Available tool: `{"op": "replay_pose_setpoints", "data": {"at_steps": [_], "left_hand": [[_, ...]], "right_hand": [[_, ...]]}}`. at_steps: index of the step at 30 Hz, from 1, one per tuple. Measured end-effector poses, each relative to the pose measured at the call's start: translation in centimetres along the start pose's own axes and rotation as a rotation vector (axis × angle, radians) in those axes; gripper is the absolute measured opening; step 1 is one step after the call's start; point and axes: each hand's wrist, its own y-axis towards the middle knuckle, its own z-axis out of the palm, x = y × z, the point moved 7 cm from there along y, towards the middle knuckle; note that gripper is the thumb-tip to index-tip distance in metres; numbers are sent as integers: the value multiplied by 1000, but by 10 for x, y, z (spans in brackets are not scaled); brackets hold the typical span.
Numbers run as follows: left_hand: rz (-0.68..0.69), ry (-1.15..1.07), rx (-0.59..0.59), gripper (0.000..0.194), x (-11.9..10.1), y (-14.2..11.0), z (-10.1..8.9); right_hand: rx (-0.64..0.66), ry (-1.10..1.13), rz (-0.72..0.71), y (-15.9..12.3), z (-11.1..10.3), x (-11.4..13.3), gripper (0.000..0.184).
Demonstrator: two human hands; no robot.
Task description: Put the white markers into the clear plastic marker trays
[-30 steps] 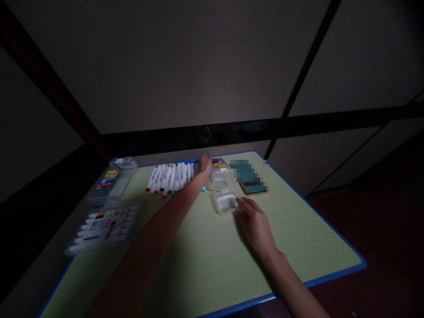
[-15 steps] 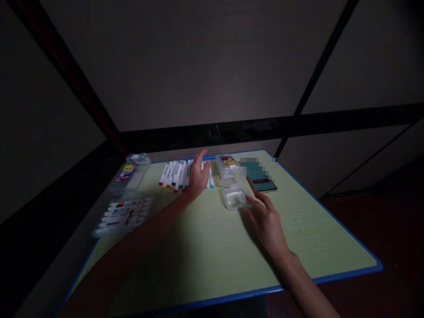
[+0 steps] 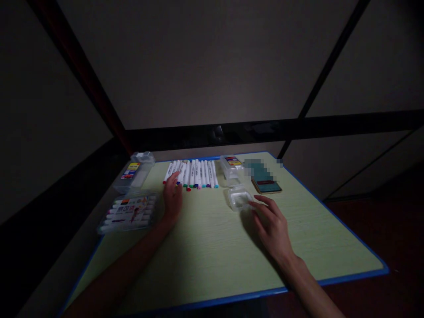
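A row of white markers (image 3: 198,173) with coloured caps lies side by side near the table's far edge. My left hand (image 3: 172,196) is at the near left end of the row, fingers apart and partly covering some caps; whether it touches them I cannot tell. Right of the row, a clear plastic box (image 3: 231,170) with a yellow label stands with its lid (image 3: 239,198) folded open toward me. My right hand (image 3: 272,225) has its fingers spread, with fingertips at the lid's right edge and nothing gripped.
On the left are an open clear case (image 3: 132,174) with a yellow label and a clear case of markers (image 3: 130,214). A phone (image 3: 270,186) lies behind my right hand. The pale green table (image 3: 215,256) has a blue edge, with a wall behind it.
My left hand has moved left and toward me, from above the right part of the marker row to its left end. My right hand stays by the lid. The view has shifted slightly.
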Motion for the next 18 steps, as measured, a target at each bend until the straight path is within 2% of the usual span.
{"op": "replay_pose_setpoints", "data": {"at_steps": [6,10,14,18], "left_hand": [[-47,-32,-33,37,8,2,-5],[-109,-28,-41,34,14,1,-4],[-84,30,-7,38,9,-2,3],[-21,122,25,40,1,-3,6]], "right_hand": [[-92,-42,-29,-1,-9,3,21],[-67,-10,-99,-2,-6,12,22],[65,39,-153,-1,9,26,25],[300,115,-159,6,37,48,31]]}}
